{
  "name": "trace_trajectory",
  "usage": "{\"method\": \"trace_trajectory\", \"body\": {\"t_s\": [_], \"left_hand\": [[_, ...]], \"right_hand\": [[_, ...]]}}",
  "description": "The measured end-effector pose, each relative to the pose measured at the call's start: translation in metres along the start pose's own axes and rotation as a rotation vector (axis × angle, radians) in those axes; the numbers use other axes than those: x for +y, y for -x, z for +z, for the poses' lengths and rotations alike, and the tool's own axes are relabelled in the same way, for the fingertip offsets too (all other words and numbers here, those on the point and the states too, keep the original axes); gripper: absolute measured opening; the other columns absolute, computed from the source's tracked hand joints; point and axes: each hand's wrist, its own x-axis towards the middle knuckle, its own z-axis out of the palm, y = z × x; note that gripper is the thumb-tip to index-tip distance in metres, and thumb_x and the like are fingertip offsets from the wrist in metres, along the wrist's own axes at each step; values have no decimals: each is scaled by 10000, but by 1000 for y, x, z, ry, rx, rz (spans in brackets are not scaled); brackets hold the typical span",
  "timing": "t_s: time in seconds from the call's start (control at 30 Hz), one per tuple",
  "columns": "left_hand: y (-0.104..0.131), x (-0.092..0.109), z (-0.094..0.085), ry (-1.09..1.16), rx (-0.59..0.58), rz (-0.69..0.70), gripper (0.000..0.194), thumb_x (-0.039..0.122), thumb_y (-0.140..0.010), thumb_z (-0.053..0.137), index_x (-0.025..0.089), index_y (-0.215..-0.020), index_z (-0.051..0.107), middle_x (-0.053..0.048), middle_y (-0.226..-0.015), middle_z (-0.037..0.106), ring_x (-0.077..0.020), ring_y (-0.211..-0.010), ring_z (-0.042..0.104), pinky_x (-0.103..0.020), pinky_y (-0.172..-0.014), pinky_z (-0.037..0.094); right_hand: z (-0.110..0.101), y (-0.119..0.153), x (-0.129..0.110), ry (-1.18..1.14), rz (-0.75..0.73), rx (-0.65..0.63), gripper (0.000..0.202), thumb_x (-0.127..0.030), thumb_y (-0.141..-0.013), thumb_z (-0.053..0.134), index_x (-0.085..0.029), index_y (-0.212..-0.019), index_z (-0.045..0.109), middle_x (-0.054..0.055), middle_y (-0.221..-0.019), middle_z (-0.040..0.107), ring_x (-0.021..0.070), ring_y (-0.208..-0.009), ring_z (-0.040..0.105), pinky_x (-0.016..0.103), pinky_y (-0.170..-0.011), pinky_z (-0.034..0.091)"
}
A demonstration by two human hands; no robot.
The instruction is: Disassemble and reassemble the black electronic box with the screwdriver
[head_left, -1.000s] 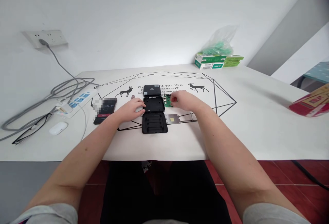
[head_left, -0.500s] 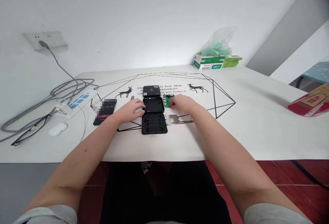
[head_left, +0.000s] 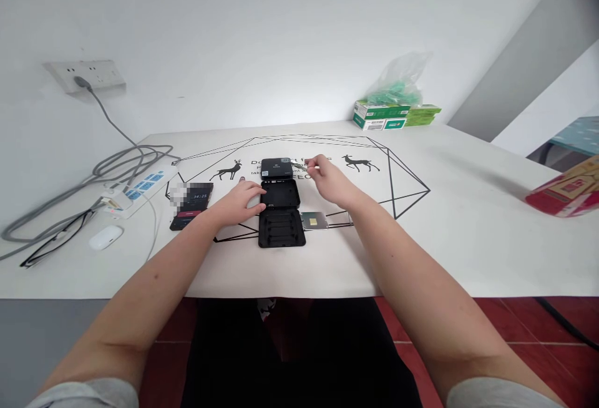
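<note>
My left hand point(head_left: 243, 201) holds the left edge of a black plastic case shell point(head_left: 283, 194), with fingertips on its rim and the thumb at its near corner. The shell lies flat with its hollow side up. Just nearer to me lies a second black shell with ribs inside point(head_left: 281, 228). My right hand point(head_left: 327, 178) is closed on a green circuit board point(head_left: 299, 166), raised and seen nearly edge-on, to the upper right of the shell. A closed black box point(head_left: 274, 168) with stickers lies behind the shell. Beside the ribbed shell rests a silver metal plate point(head_left: 317, 221).
On the left are a phone point(head_left: 193, 205), a white mouse-like case point(head_left: 106, 237), glasses point(head_left: 56, 239), a power strip point(head_left: 147, 186) and coiled grey cable. Green and white boxes point(head_left: 384, 115) with a plastic bag stand at the back. A red package point(head_left: 566, 189) is far right.
The right hand has lifted the circuit board off the table and tilted it up, moving slightly away from me. My left hand stays at the shell.
</note>
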Motion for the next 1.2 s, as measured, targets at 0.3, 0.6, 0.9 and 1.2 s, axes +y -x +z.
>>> {"method": "trace_trajectory", "body": {"t_s": [0.3, 0.6, 0.9, 1.2], "left_hand": [[-5, -1, 2, -18, 2, 5, 379, 535, -1040, 576, 239, -1219, 733, -128, -1296, 760, -364, -1323, 642, -648, -1342, 340], [-7, -3, 3, -3, 3, 12, 474, 582, -1053, 557, 243, -1270, 808, -135, -1414, 769, -383, -1365, 657, -616, -1278, 431], [-8, -4, 6, -3, 33, 15, 459, 582, -1063, 544, 262, -1239, 822, -111, -1405, 791, -361, -1338, 696, -589, -1302, 422], [-8, -2, 5, -16, 51, -63, 395, 589, -1011, 580, 245, -1053, 768, -117, -1222, 821, -370, -1248, 741, -584, -1219, 512]], "right_hand": [[51, 19, -9, 78, -263, -258, 96, -223, -1058, 384, -265, -991, 439, 113, -1199, 698, 256, -1056, 633, 427, -975, 523], [64, 15, -3, 227, -274, -246, 127, -144, -1042, 417, -241, -1006, 491, 120, -1135, 663, 267, -1057, 596, 414, -973, 502], [69, 12, 0, 338, -271, -250, 138, -154, -1065, 436, -228, -1070, 552, 131, -1192, 691, 291, -1126, 601, 441, -1013, 491], [66, 17, -11, 439, -239, -255, 84, -186, -1108, 499, -216, -1109, 577, 139, -1264, 711, 290, -1183, 640, 421, -1033, 500]]}}
